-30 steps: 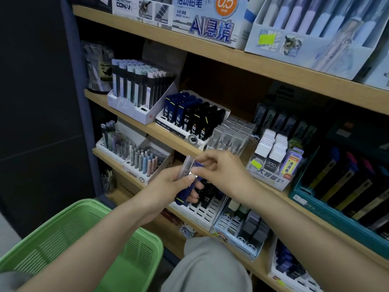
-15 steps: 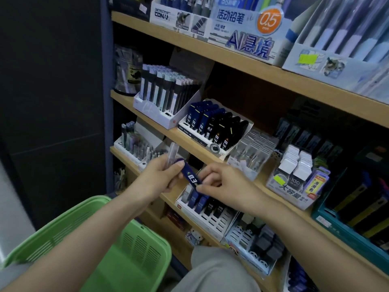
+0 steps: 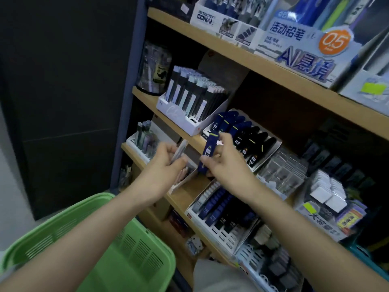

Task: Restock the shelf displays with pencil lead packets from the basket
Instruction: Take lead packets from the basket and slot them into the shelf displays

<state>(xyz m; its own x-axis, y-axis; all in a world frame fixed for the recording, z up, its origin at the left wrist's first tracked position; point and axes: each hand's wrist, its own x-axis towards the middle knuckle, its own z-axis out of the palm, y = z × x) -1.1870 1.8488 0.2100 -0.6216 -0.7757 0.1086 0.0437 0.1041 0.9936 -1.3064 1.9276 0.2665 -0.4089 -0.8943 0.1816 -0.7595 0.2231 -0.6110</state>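
My right hand [image 3: 225,163] pinches a dark blue lead packet [image 3: 208,153], held upright just in front of the white display tray [image 3: 264,160] of blue and black packets on the middle shelf. My left hand [image 3: 166,163] grips a clear, pale packet [image 3: 179,150] a little to the left, apart from the blue one. The green basket [image 3: 130,245] sits low at the left, under my left forearm; its inside is not visible.
A second white tray of dark packets [image 3: 219,209] lies on the lower shelf under my right wrist. A white box of tall grey packets [image 3: 189,102] stands left of the blue ones. Clear cases [image 3: 282,171] and erasers [image 3: 328,192] sit to the right. Wooden shelf edges jut out.
My right hand has taken the blue packet away from my left hand and raised it toward the middle-shelf tray. The left hand keeps the clear packet. The view has swung left.
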